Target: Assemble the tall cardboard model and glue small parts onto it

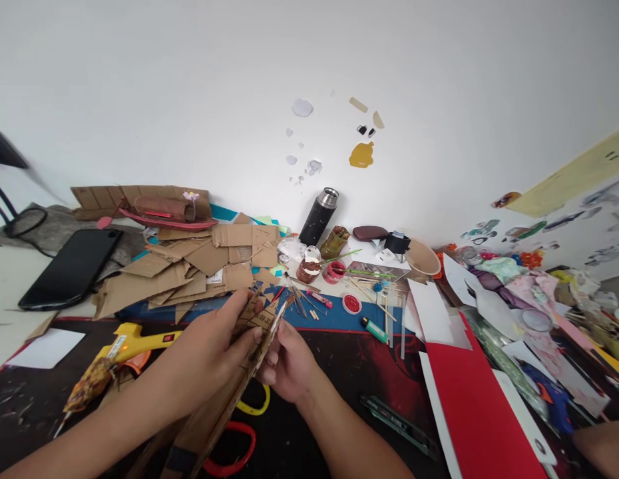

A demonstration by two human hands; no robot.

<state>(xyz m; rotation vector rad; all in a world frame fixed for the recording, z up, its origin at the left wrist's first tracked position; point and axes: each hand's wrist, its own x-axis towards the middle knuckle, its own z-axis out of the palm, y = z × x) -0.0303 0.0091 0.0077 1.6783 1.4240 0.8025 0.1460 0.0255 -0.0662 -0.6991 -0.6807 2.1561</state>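
Observation:
My left hand [217, 342] grips a long folded piece of brown cardboard [214, 419] with dark print, thumb on the near face and fingers over its top. Against the right edge of that piece, my right hand [292, 362] is closed with curled fingers. A ragged white strip [277, 319] shows along the edge, just above the right fingertips; whether it is torn paper or a separate thing I cannot tell. Beneath the cardboard lie scissors with a yellow loop [257, 401] and a red loop [252, 442]; their blades are hidden.
Left of my hands lies a yellow glue gun [122, 342]. Behind are stacked cardboard scraps [190, 266], a black flask [319, 216] and paint jars [309, 267]. A green cutter [399, 426] and red sheet [474, 399] lie right. Another person's arm [604, 449] enters lower right.

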